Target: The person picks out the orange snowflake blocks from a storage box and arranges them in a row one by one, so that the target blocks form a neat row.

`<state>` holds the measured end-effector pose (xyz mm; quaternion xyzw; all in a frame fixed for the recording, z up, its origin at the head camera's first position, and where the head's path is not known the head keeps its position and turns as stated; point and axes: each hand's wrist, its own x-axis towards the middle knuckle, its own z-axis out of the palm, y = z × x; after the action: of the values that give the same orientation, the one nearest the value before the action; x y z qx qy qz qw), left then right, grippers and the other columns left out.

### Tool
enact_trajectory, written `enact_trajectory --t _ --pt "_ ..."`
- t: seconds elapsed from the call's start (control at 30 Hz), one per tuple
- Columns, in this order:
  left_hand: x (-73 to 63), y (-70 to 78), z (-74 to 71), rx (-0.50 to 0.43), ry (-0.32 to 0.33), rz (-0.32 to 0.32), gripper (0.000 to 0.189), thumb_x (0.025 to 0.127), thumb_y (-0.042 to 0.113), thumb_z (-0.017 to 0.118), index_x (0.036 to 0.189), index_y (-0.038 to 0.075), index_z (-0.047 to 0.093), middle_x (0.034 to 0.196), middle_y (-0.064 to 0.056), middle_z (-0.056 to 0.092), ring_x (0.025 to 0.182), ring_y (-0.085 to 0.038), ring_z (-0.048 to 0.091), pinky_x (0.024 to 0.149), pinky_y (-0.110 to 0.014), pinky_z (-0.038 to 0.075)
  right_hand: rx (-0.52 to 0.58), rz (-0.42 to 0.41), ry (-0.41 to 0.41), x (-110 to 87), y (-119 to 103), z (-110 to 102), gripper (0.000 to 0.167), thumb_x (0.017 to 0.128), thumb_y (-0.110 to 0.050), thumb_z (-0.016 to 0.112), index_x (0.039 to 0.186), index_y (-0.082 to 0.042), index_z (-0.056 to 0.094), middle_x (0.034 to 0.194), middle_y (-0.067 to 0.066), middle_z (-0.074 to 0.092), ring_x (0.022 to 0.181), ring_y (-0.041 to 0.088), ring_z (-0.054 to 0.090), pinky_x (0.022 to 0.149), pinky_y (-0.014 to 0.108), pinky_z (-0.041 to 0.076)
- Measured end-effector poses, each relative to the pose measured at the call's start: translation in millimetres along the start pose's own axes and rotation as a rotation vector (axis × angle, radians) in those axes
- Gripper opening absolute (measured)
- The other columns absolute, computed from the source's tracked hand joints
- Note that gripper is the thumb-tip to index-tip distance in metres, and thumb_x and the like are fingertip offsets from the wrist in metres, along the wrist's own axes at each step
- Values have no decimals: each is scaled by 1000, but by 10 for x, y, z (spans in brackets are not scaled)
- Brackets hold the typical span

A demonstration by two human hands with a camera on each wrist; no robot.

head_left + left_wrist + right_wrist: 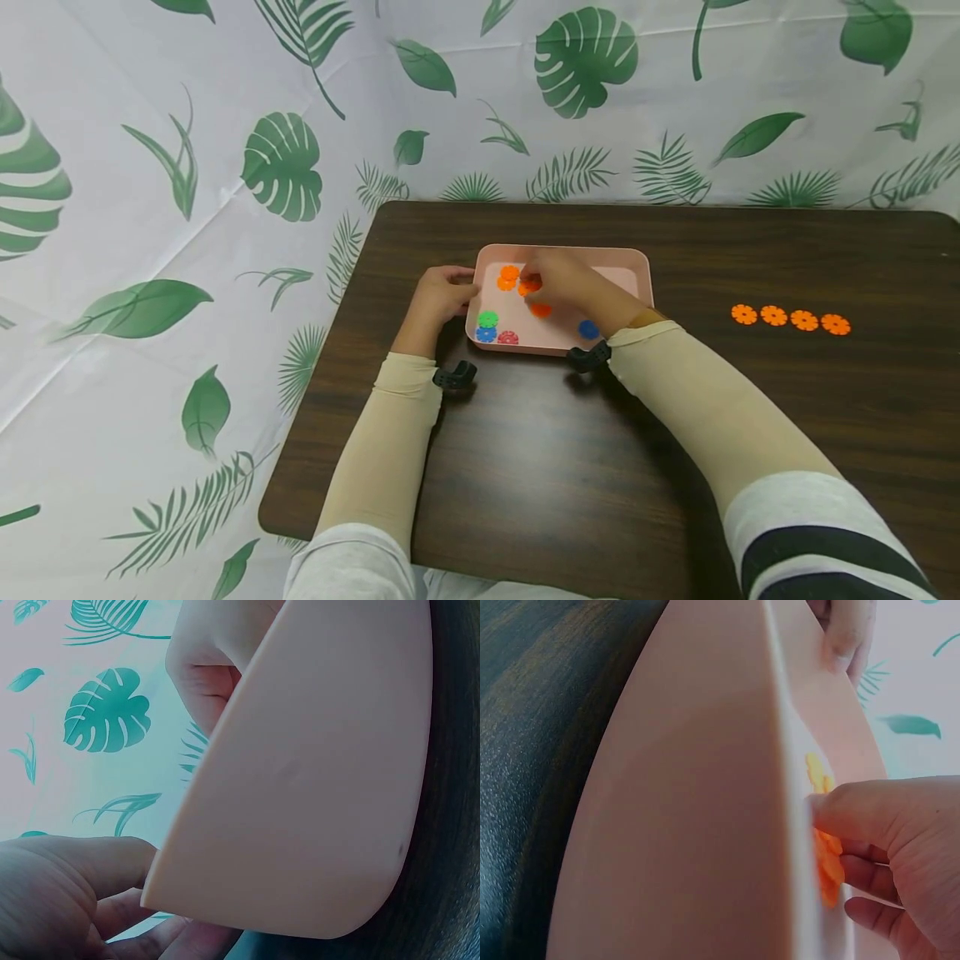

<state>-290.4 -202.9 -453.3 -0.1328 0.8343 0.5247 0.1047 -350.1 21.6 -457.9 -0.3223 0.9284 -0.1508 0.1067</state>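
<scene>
A shallow pink tray (592,255) stands on the table. My left hand (442,296) holds its left end; in the left wrist view, the left thumb (124,862) lies at the rim and the fingers reach along the end wall. My right hand (566,283) reaches into the tray from the right. Its thumb and fingers pinch an orange notched disc (529,287), partly hidden by the hand. Left of it lie two overlapping orange discs (507,278), and another orange disc (541,310) lies just below. In the right wrist view, orange discs (829,870) show behind the rim at the right fingertips.
In the tray's near left corner are a green disc (488,319), a blue disc (486,335) and a red disc (508,337). Another blue disc (588,329) lies by the right wrist. Several orange discs (774,316) form a row on the dark wooden table (525,483) at right.
</scene>
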Motion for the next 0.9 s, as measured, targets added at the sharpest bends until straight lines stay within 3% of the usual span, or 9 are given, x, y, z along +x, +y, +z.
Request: enact_trajectory --t 0.23,0.9 --pt "5 -3 4 -9 2 -6 39 96 14 74 135 10 69 120 -14 69 98 -28 72 85 -41 63 -15 -48 27 11 10 14 33 87 -19 80 113 1 74 110 16 65 98 32 58 92 44 52" --pt "12 -5 2 -30 -1 0 38 96 12 74 134 9 70 120 -15 69 97 -29 73 85 -41 63 11 16 -5 26 -44 -8 33 86 -19 81 113 -1 74 111 14 63 101 31 56 96 43 50"
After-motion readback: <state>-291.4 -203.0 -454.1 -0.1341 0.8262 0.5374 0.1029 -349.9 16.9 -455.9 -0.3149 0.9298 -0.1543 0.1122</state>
